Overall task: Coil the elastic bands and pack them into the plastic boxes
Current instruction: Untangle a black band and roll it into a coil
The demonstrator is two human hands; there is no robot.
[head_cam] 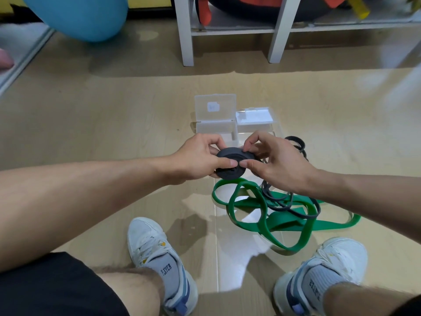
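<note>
Black rubber, wound tight into a disc: the dark band coil (231,164) sits between both hands, above the floor (114,133). The risk now is spring-back; elastic wound this hard wants to unwind, and if either thumb eases off, the outer turns could jump loose and the whole coil would have to be rewound. The free tail (293,197), trailing down into the green band (280,221) on the floor, could also snag there and drag on the coil. Left hand (196,159) grips the coil's near-left edge, thumb on top and fingers curled beneath. Right hand (271,160) pinches the far-right rim between thumb and forefinger, apparently feeding the last turns, though the fingers hide that spot. Two clear plastic boxes (216,127) wait just beyond the knuckles, one with its lid up.
</note>
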